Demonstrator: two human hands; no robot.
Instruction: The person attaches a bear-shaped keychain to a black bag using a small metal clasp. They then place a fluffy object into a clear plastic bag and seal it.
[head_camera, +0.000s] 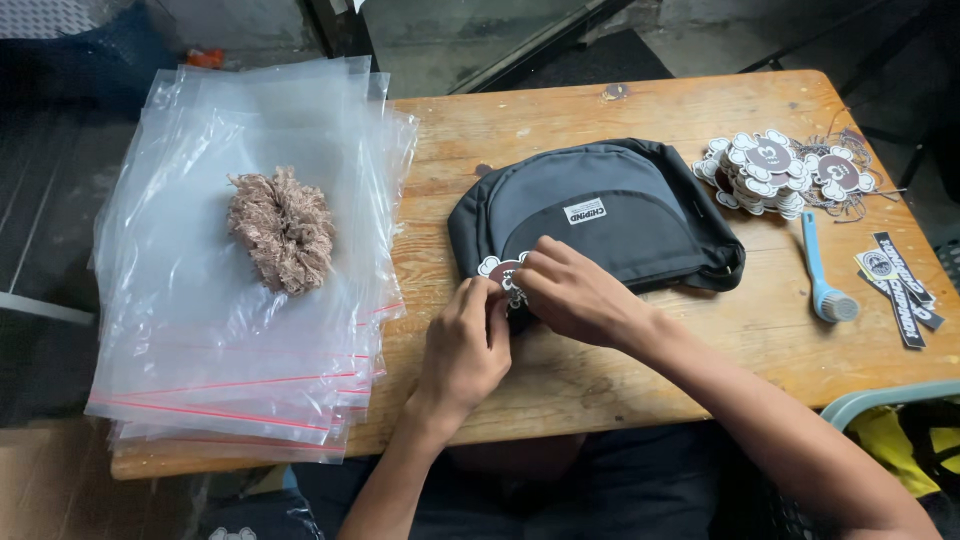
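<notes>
A black and grey bag lies flat on the wooden table. At its near left edge sits a flower-shaped hang tag, brown with a white border. My left hand and my right hand meet over that tag, fingers pinched on it and on the bag's edge. Most of the tag is hidden under my fingers.
A stack of clear zip bags with red strips covers the table's left end, with a beige tangle of string on top. A pile of matching tags lies at the far right, near a blue-handled tool and black label strips.
</notes>
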